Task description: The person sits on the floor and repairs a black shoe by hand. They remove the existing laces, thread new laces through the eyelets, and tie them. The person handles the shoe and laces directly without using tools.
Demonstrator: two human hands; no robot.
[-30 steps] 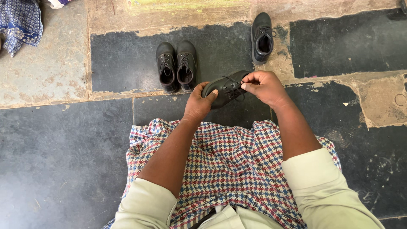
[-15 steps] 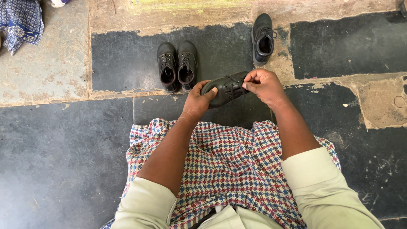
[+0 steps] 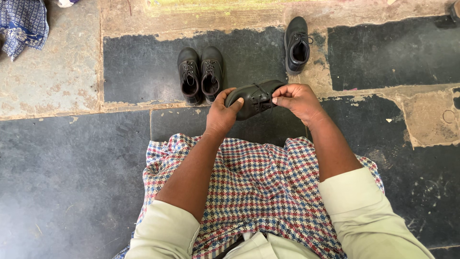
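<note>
Black leather shoe (image 3: 254, 98) sits gripped between both hands, above the checked cloth (image 3: 249, 187) on the lap. Left hand (image 3: 221, 112) clasps its toe end, fingers curled round; right hand (image 3: 298, 100) pinches at the laces. Just beyond the left hand a pair of black shoes (image 3: 201, 74) stands on the stone floor (image 3: 62, 168); a single shoe (image 3: 297, 44) lies beyond the right hand.

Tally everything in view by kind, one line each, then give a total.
Black shoes: 4 – one held by the left hand and right hand, a pair and a single on the floor
Cloths: 2 – checked, blue patterned
Total: 6
</note>
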